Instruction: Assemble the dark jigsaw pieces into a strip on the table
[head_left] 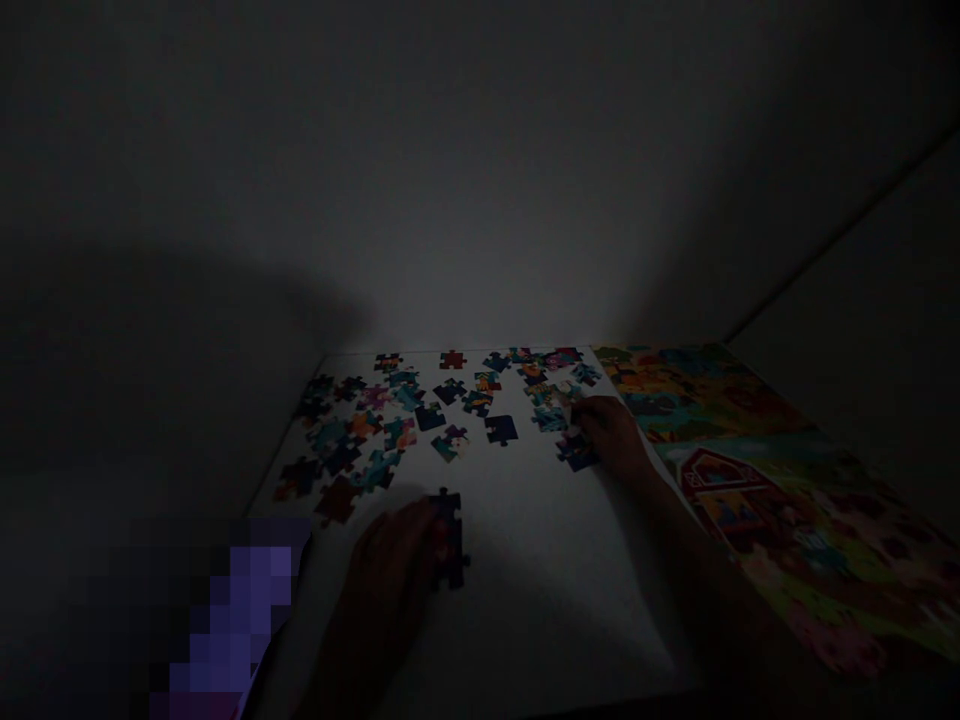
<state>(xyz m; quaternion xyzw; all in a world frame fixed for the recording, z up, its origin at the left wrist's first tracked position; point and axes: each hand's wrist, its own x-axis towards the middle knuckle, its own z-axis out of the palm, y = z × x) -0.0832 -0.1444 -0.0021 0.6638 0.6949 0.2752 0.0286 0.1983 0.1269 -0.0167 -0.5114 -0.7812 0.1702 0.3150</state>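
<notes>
In the dim head view, my left hand lies low on the white table, its fingers stretched over the left edge of a small strip of joined jigsaw puzzle pieces. The strip is dark with a reddish middle. Farther right, my right hand has its fingers bent and closed at a pale puzzle piece, among the loose pieces on the right. Just below those fingertips is a dark blue puzzle piece. A separate dark blue piece sits between the hands, farther back. Darkness blurs the finger detail.
Several loose puzzle pieces spread over the left and back of the white table. Along the right side lie colourful pictures, one with a red barn and one with animals. A pale wall rises behind the table.
</notes>
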